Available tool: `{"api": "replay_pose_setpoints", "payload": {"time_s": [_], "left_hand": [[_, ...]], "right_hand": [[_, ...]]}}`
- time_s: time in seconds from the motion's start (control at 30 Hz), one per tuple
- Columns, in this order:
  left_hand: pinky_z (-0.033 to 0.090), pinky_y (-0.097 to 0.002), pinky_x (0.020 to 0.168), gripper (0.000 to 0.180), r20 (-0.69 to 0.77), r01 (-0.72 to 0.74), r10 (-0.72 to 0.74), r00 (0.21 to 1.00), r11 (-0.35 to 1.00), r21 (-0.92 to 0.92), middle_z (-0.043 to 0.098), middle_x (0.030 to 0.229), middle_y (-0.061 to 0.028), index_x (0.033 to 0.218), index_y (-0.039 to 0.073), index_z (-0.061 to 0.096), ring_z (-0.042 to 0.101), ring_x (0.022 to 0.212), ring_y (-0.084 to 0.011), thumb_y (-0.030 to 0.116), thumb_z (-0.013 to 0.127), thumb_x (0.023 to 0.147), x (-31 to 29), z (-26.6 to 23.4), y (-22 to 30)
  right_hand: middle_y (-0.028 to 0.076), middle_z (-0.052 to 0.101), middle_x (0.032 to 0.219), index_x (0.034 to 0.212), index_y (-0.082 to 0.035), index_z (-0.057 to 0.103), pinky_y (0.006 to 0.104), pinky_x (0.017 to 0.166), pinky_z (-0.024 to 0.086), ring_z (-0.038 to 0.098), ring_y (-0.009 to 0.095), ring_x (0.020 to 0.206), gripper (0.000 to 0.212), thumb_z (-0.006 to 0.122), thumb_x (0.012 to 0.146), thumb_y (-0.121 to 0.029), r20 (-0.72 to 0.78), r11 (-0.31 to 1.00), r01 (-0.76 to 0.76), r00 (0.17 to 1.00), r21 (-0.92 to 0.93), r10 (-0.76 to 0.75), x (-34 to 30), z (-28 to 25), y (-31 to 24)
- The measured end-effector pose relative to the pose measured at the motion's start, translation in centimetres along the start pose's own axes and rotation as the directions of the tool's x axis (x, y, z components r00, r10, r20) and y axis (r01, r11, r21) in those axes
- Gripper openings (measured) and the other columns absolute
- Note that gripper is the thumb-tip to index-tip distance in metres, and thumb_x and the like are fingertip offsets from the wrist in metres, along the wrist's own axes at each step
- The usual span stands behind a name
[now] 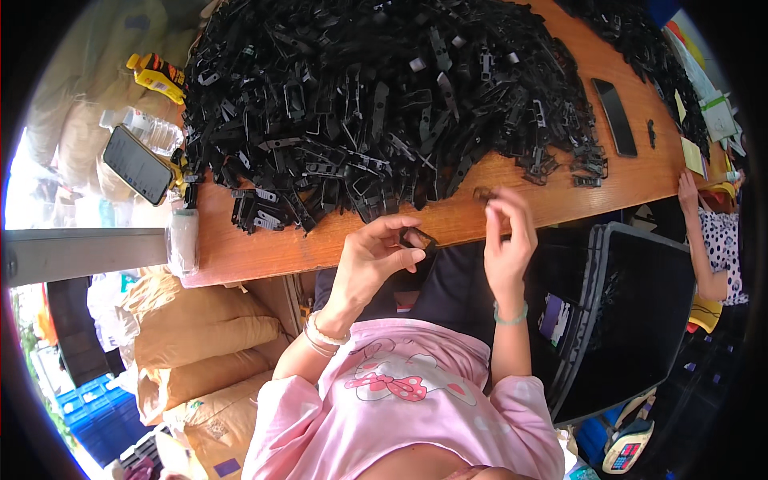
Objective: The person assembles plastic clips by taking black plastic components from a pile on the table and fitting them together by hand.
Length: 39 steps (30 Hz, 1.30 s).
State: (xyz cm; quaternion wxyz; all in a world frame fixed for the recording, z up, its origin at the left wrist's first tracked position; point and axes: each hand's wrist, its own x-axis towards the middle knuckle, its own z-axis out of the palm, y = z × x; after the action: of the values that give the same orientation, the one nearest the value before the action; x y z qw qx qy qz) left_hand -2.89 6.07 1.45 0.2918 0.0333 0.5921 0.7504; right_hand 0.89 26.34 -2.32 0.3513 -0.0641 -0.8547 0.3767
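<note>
My left hand [374,254] is closed at the near edge of the table, pinching a small black plastic part [418,238] between thumb and fingers. To its right my right hand [509,236] is raised, fingertips together on a small dark piece [484,194], blurred and too small to name. The two hands are apart. Just beyond them a large heap of black plastic parts [376,104], many of them long and clip-like, covers much of the brown wooden table [552,204].
At the left lie a phone [138,164], a clear plastic bottle [152,130] and a yellow bottle [158,76]. Another dark phone [614,118] rests right of the heap. Below right stands a black bin [636,320]; brown sacks [196,320] lie at left. A co-worker's arm [698,232] shows far right.
</note>
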Motion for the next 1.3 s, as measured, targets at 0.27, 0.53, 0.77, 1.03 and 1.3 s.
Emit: {"api": "replay_pose_setpoints", "payload": {"time_s": [0.27,0.53,0.77,1.03,1.3], "left_hand": [[0.052,-0.0284,0.079,0.039,0.047,-0.096,0.106,0.993,0.979,-0.18,0.061,0.096,-0.0096,0.115,-0.005,0.053,0.062,0.084,-0.0171,-0.007,0.066,0.078,-0.3,-0.3,-1.7],[0.051,-0.0288,0.081,0.031,-0.053,-0.175,0.179,0.982,0.982,0.064,0.063,0.093,-0.0069,0.104,-0.001,0.062,0.061,0.089,-0.0159,-0.001,0.071,0.074,-0.9,0.1,-2.0],[0.048,-0.0348,0.065,0.042,0.417,-0.654,0.696,0.584,0.1,0.75,0.058,0.089,-0.0093,0.102,0.001,0.062,0.057,0.078,-0.0272,0.001,0.072,0.06,0.2,2.2,-1.7],[0.042,-0.0316,0.042,0.037,0.041,-0.236,0.68,0.732,0.197,0.952,0.056,0.059,-0.006,0.104,0.001,0.055,0.054,0.044,-0.0216,0.016,0.074,0.075,4.4,4.3,-3.5],[0.036,-0.0238,0.039,0.014,-0.239,-0.234,0.575,0.782,0.627,0.743,0.054,0.051,-0.0043,0.09,-0.001,0.059,0.049,0.039,-0.0088,0.011,0.065,0.084,3.9,5.4,-2.8]], "right_hand": [[0.009,0.062,0.091,0.087,-0.002,0.067,0.0289,0.061,0.043,0.056,0.021,0.075,0.016,0.069,0.071,0.003,0.294,0.936,-0.085,0.956,0.341,-0.02,-1.9,-0.5,-4.9],[0.008,0.058,0.093,0.089,-0.005,0.068,0.0338,0.07,0.04,0.053,0.023,0.086,0.014,0.068,0.076,-0.01,0.408,0.943,-0.137,0.913,0.303,0.001,-1.9,-0.4,-5.6],[0.009,0.056,0.08,0.084,0.003,0.059,0.0269,0.064,0.041,0.052,0.019,0.069,0.009,0.063,0.08,-0.004,0.526,0.772,-0.523,0.798,0.361,0.294,-2.7,-1.3,-5.6],[0.011,0.059,0.092,0.101,0.009,0.059,0.0242,0.071,0.048,0.059,0.015,0.079,0.018,0.06,0.086,-0.002,0.271,0.643,-0.523,0.849,0.559,0.454,-3.2,-2.5,-2.2],[0.013,0.062,0.089,0.088,0.008,0.058,0.0269,0.064,0.054,0.064,0.02,0.076,0.011,0.065,0.079,0.007,0.245,0.461,-0.554,0.783,0.693,0.572,-3.3,-1.8,-0.9]]}}
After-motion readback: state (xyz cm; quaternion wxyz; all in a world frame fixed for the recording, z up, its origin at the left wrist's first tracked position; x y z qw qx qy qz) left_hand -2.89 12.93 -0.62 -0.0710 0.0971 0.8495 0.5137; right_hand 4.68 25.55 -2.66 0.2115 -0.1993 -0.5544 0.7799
